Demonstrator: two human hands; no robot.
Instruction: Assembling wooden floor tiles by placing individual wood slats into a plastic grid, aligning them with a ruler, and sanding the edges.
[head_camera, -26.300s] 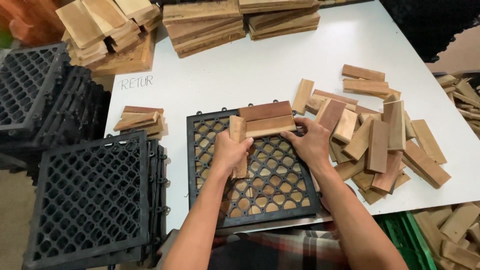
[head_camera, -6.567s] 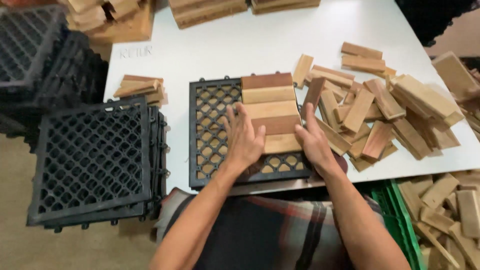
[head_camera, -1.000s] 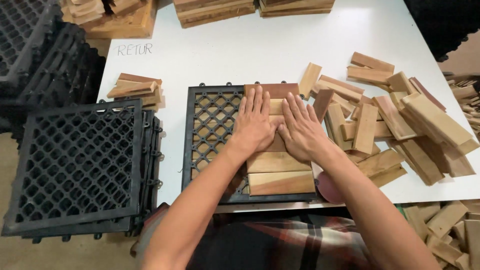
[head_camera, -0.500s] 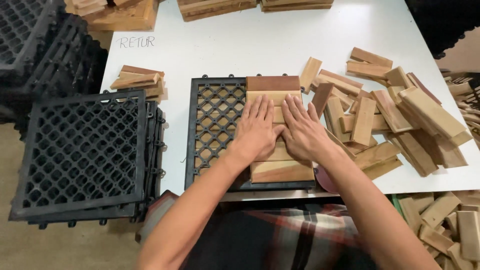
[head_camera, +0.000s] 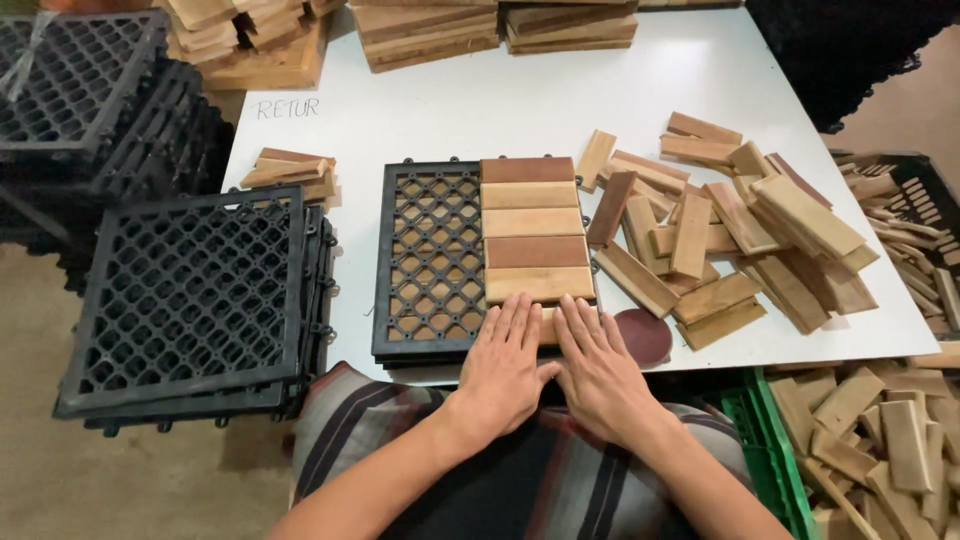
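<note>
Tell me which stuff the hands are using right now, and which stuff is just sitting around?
Being used:
left hand and right hand, flat on the nearest wooden slat
black grid tile under the slats
row of fitted slats

Just lying about:
loose slat pile
stack of black grids
small slat stack
round brown disc

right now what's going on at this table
A person presses both hands flat on the nearest wooden slat of a black plastic grid lying on the white table. The left hand and right hand lie side by side on that slat. The grid's right half carries a column of slats; its left half is bare. A loose pile of slats lies to the right, and a stack of empty grids stands to the left.
</note>
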